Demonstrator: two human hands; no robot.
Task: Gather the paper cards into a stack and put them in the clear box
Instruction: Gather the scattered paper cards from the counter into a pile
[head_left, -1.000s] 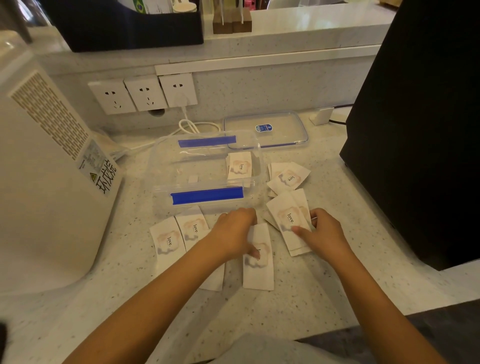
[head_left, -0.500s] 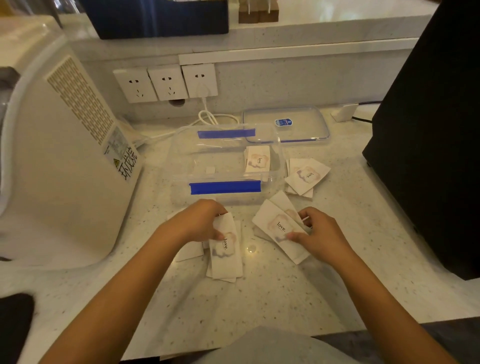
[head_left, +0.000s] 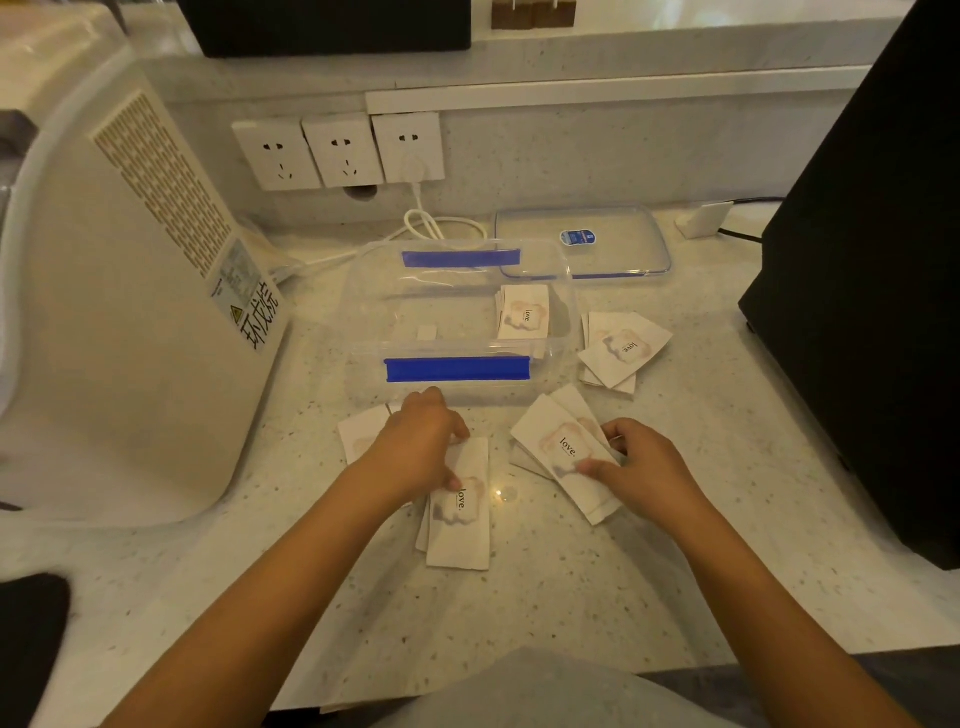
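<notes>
cards: three loose groups lie on the surface (head_left: 545, 597) — near pile (head_left: 460, 512) under left hand (head_left: 415, 452), fanned pile (head_left: 563, 452) under right hand (head_left: 647, 470), far pile (head_left: 621, 351) untouched beside the box
box: clear box (head_left: 363, 312) open, one small stack (head_left: 524, 312) already inside at its right end; lid (head_left: 623, 244) set behind
progress: judged early; merging and boxing of all three groups left
left grip: fingers pressed on near pile, closed pinch not confirmed
right grip: thumb and fingers closed on fanned pile
change: left cards drawn together since a second ago; right pile barely shifted
</notes>
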